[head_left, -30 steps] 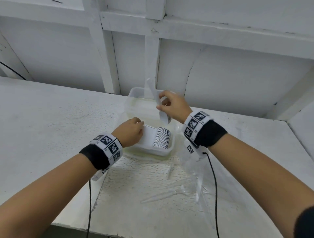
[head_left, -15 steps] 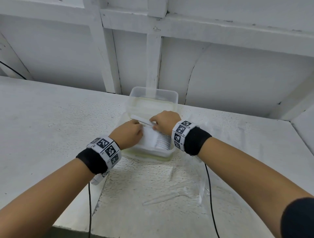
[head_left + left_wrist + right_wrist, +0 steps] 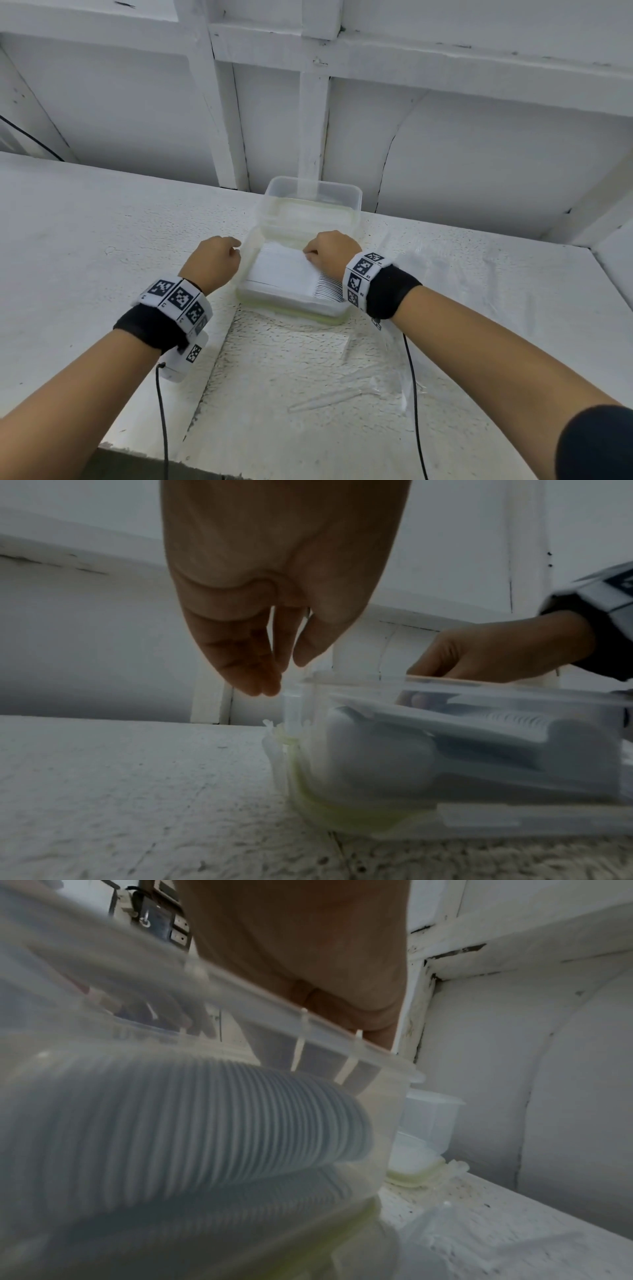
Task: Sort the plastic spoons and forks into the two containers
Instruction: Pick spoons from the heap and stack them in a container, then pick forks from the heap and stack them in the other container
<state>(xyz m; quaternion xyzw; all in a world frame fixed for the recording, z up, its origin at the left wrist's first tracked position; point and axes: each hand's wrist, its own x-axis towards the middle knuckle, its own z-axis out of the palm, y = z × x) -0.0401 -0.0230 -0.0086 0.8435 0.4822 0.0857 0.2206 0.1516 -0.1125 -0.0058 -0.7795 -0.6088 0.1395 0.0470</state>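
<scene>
- The near container (image 3: 291,305), a clear plastic box with a yellowish base, sits on the white counter (image 3: 102,240) between the two hands.
- It holds white plastic spoons (image 3: 284,270) laid tightly side by side, handles to the left and the ribbed row of bowls (image 3: 192,1118) towards the right wall.
- The far container (image 3: 315,195), also clear, stands directly behind the first, close to the white wall; what it holds cannot be made out.
- The left hand (image 3: 215,262) hovers just outside the left wall of the near container, fingers (image 3: 250,656) hanging loosely together and pointing down, holding nothing.
- The right hand (image 3: 330,251) is over the near container, fingers curled down onto the top of the spoon stack at its far right part; whether they pinch a spoon or only press on it cannot be told.
- A crumpled clear plastic bag (image 3: 394,370) lies on the counter in front of and to the right of the containers, with a clear utensil (image 3: 322,401) lying by it.
- Both wrists wear black bands with marker tags.
</scene>
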